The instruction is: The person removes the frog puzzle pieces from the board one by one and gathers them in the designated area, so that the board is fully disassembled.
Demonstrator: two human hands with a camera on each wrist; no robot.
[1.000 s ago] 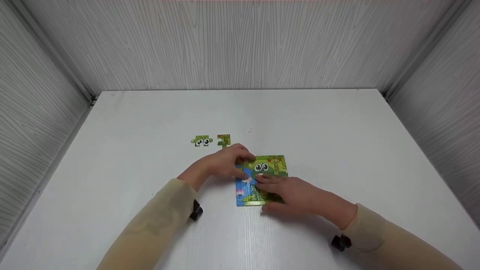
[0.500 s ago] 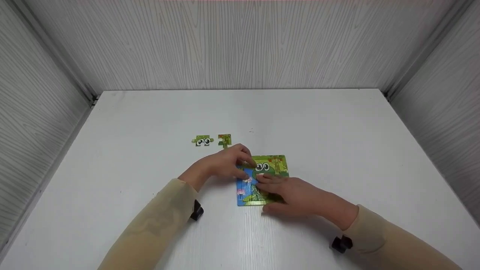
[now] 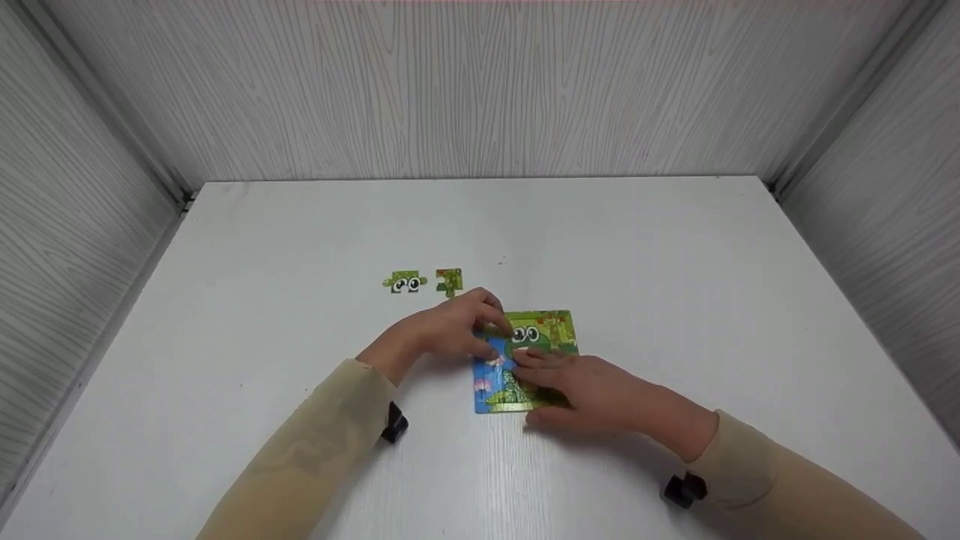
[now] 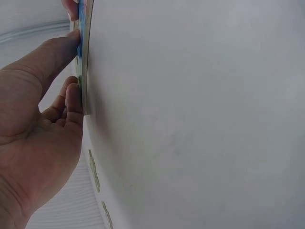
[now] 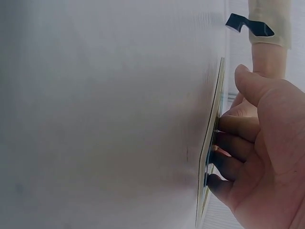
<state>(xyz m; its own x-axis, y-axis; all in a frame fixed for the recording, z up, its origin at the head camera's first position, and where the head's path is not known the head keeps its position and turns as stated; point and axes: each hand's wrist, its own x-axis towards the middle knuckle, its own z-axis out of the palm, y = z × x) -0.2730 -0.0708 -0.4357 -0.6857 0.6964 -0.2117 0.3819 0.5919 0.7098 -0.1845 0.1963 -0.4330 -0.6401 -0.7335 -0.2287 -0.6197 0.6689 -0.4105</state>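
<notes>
A square picture puzzle (image 3: 559, 322) of a green frog with a blue and green background lies flat on the white table. My left hand (image 3: 459, 324) touches its upper left part, fingertips beside the frog's eyes and thumb lower down near the left edge. The left wrist view shows that thumb and bent fingers resting on the puzzle's face (image 4: 82, 47). From the right, my right hand (image 3: 592, 390) lays its fairly straight fingers over the frog's middle, hiding the lower right part. The right thumb sits at the near edge, apart from the fingers.
Beyond my left hand lie two loose puzzle pieces, one with big cartoon eyes (image 3: 406, 283) and one green with red spots (image 3: 451, 281). Pale wood-grain panels (image 3: 480, 90) rise behind the table and at both sides. Each sleeve carries a small black clip.
My left fingertips have shifted slightly nearer and to the right, toward the frog's eyes on the puzzle. The right hand stays on the puzzle, and the loose pieces lie as before.
</notes>
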